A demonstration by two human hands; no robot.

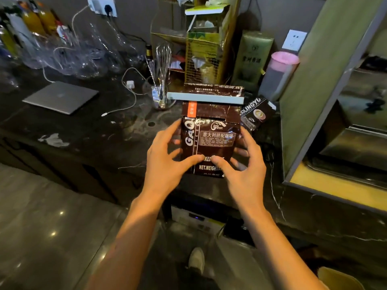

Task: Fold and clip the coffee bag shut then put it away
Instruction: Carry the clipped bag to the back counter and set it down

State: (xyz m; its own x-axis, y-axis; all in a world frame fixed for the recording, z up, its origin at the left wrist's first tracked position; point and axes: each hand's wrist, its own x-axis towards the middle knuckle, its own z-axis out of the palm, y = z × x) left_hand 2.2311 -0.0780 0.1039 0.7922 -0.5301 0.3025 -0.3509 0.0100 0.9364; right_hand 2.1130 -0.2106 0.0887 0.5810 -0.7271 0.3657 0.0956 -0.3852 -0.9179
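Observation:
A dark brown coffee bag [213, 132] stands upright on the black counter at the centre of the head view. Its top is folded over, and a long pale clip [205, 97] runs across the fold from side to side. My left hand [167, 158] wraps the bag's left side, thumb pressed on the front. My right hand [240, 164] wraps the right side, thumb also on the front near the left thumb. The bag's lower edge is hidden behind my hands.
A second small coffee packet [256, 114] lies just right of the bag. Behind stand a wire rack [201, 59], a glass with a whisk [161, 80], a pink-lidded jar [278, 74] and a green box [251, 59]. A closed laptop [60, 97] and charger cable lie left. A cabinet [335, 91] rises right.

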